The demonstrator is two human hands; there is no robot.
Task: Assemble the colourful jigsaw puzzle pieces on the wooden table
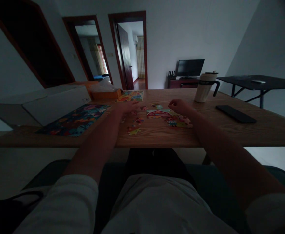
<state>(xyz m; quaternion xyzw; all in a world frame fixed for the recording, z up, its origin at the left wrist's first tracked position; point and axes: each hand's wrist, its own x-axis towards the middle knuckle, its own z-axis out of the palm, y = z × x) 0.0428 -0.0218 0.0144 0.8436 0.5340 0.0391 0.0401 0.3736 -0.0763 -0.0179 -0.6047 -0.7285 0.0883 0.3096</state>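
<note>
Centrally, puzzle pieces lie between the unclenched left grip and curled right grip, its hold unclear.

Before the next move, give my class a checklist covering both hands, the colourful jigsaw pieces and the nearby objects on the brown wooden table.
1. Bare left hand free of any piece: cannot tell; it is dim and blurred.
2. Bare right hand, fingers curled, free of any piece: cannot tell.
3. Red-and-white barn-patterned puzzle section on the table: ok.
4. Yellow-green jigsaw piece inside the near edge: ok.
5. Beige cup with black handle upright, apart from the right hand: ok.
</note>
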